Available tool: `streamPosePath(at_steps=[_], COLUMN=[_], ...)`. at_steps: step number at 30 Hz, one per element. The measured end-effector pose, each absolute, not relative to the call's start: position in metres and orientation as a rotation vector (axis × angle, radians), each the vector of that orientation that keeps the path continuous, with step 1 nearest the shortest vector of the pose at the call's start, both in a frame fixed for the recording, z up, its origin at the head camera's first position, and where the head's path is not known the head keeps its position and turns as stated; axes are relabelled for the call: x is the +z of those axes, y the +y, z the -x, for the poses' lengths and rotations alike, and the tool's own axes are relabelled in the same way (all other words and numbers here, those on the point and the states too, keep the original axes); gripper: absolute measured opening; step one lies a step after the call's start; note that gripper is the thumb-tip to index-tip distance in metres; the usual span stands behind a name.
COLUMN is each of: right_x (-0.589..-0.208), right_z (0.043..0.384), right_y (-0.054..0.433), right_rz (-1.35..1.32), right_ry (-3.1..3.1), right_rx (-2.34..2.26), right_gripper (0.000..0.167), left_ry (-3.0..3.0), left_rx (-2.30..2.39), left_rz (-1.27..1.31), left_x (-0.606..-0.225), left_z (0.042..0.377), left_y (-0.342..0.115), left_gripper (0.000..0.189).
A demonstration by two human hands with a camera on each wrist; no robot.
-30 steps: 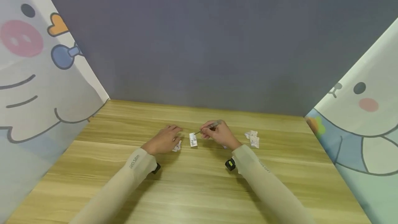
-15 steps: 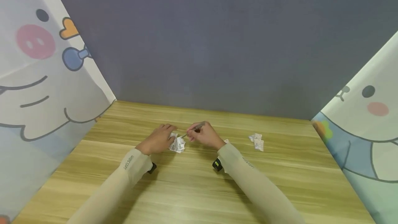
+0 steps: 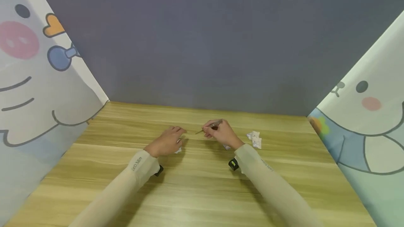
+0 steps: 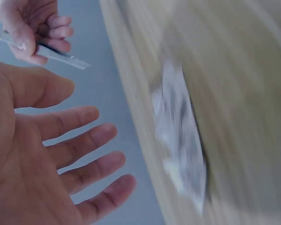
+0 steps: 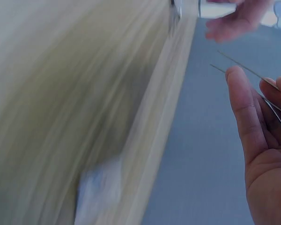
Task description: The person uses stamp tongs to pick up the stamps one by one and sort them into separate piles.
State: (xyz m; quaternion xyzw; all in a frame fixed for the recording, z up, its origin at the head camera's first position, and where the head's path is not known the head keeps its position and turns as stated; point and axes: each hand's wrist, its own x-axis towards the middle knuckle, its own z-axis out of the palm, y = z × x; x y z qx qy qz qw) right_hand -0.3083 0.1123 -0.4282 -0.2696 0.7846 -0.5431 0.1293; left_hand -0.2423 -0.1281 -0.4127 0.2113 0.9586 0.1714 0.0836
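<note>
My right hand [image 3: 222, 135] pinches a pair of thin metal tweezers [image 5: 253, 73]. In the right wrist view their tips stand apart with nothing between them. My left hand [image 3: 165, 143] hovers palm down, and the left wrist view shows its fingers [image 4: 93, 136] spread and relaxed. Beside and partly beneath it lies an overlapping pile of small white printed packets [image 4: 180, 136], mostly hidden in the head view. Another small packet [image 3: 227, 147] lies below the right wrist, blurred in the right wrist view.
Several more white packets [image 3: 256, 142] lie together to the right of my right hand. The wood-grain table [image 3: 195, 192] meets a grey panel [image 3: 202, 45] at the back. Cartoon-printed panels [image 3: 363, 122] stand at both sides.
A packet carried in the tweezers went left onto the pile by my left hand and was let go. My right hand then came back rightward with the tweezers. The left hand stayed near the pile.
</note>
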Motion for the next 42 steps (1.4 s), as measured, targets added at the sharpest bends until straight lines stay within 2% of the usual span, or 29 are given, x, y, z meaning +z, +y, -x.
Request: streamPosePath(at_steps=[8, 17, 42], right_x=[-0.430, -0.438, -0.441], right_z=[0.309, 0.303, 0.299], right_y=[0.174, 0.193, 0.193], right_rz=[0.625, 0.558, 0.531], right_ry=[2.469, 2.524, 2.390], right_rx=[-1.522, -1.478, -1.501], right_gripper=[0.021, 0.023, 0.022], left_ry=[2.778, 2.722, 2.688], left_rx=[0.359, 0.168, 0.216], left_rz=[-0.776, -0.897, -0.932], left_x=[-0.418, -0.425, -0.421], left_z=[0.244, 0.241, 0.238], left_y=[-0.077, -0.038, -0.039], left_gripper=[0.040, 0.041, 0.034])
